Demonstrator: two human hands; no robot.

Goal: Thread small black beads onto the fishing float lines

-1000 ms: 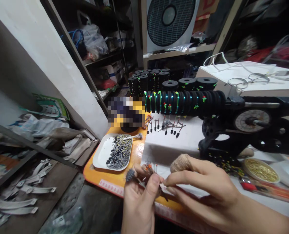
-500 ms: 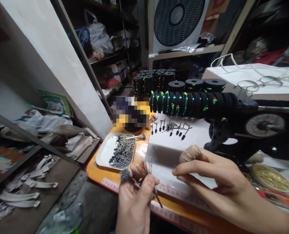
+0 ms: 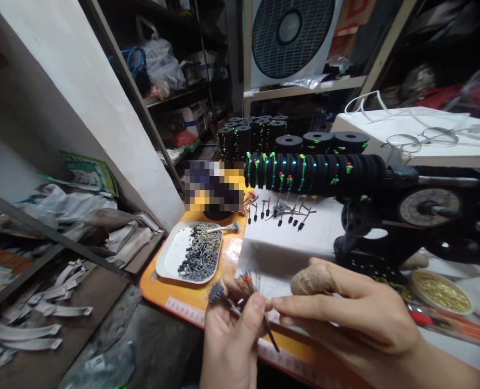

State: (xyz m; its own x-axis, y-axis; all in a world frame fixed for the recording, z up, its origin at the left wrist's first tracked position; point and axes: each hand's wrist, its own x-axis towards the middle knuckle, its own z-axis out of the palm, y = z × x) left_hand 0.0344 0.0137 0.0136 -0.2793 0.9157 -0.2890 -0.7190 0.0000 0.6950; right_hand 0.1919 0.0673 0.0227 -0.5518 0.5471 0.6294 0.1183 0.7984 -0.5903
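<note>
My left hand (image 3: 240, 329) is closed around a bundle of thin brown stems (image 3: 248, 289) with orange bits among them. A cluster of small grey pieces (image 3: 216, 293) sticks out at its left side, and one dark stem end pokes out below the thumb. My right hand (image 3: 357, 308) reaches in from the right, its fingertips together beside my left thumb; anything between them is too small to make out. One right finger is wrapped in tan cord (image 3: 310, 280). Beyond the hands, a row of black foam rings (image 3: 316, 172) wound with teal line and green beads sits on a shaft.
A white tray (image 3: 169, 259) of small grey and black pieces stands on the orange table (image 3: 234, 251). Small black-tipped stems (image 3: 280, 216) lie on white paper. At right are a winding machine with a dial (image 3: 430, 206) and a bowl of gold pieces (image 3: 442, 292). Foam spools (image 3: 290, 143) stand behind.
My right hand has moved left and down, bringing its fingertips to my left thumb. My left hand has shifted slightly right, still holding the bundle. The whole view has shifted a little.
</note>
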